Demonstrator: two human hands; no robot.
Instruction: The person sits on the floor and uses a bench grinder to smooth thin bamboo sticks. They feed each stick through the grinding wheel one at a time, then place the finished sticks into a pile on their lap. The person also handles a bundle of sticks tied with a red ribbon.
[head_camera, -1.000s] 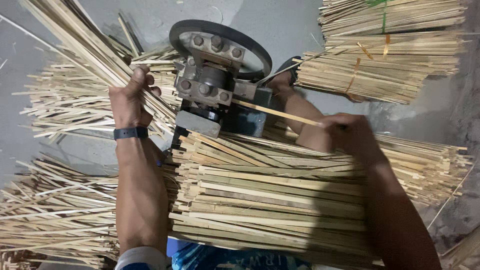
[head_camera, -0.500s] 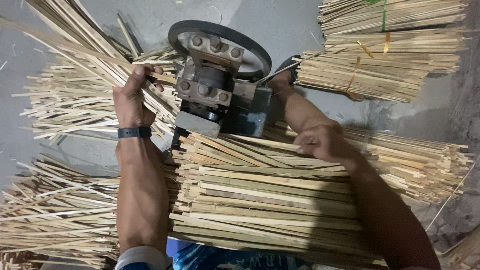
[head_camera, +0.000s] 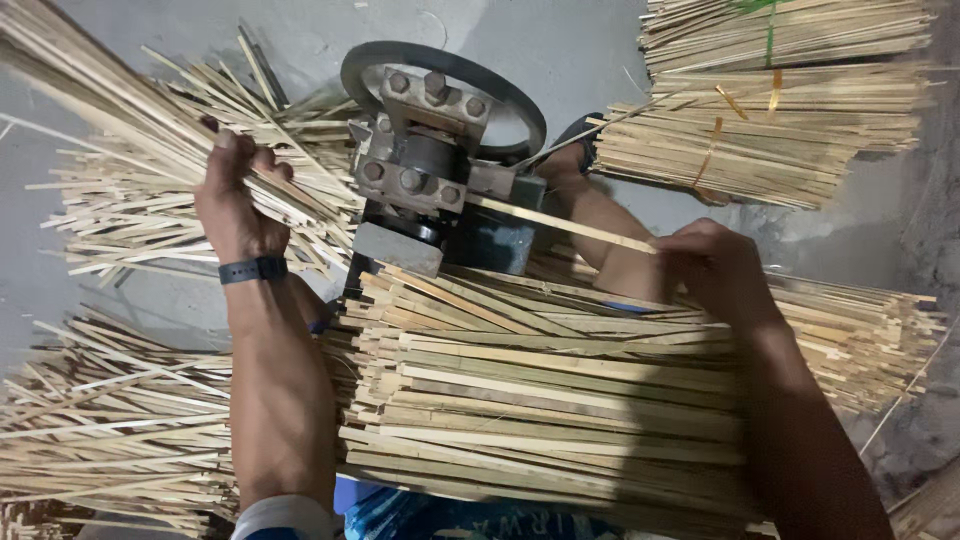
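My left hand (head_camera: 232, 200) grips a bunch of thin split bamboo strips (head_camera: 120, 110) that fan up to the left of a dark metal splitting machine (head_camera: 430, 165) with a round wheel. My right hand (head_camera: 715, 265) pinches one flat bamboo slat (head_camera: 560, 222), whose far end sits in the machine's right side. A thick stack of bamboo slats (head_camera: 540, 400) lies across my lap, under both forearms. A black band is on my left wrist.
Tied bundles of bamboo slats (head_camera: 770, 120) lie at the upper right on the grey floor. Loose thin strips (head_camera: 100, 440) are heaped at the left and lower left. A foot (head_camera: 570, 160) rests beside the machine's right side.
My right hand dropped to the lap stack and came back up holding a new slat fed into the machine. My left hand shifted a little on the strips it holds.
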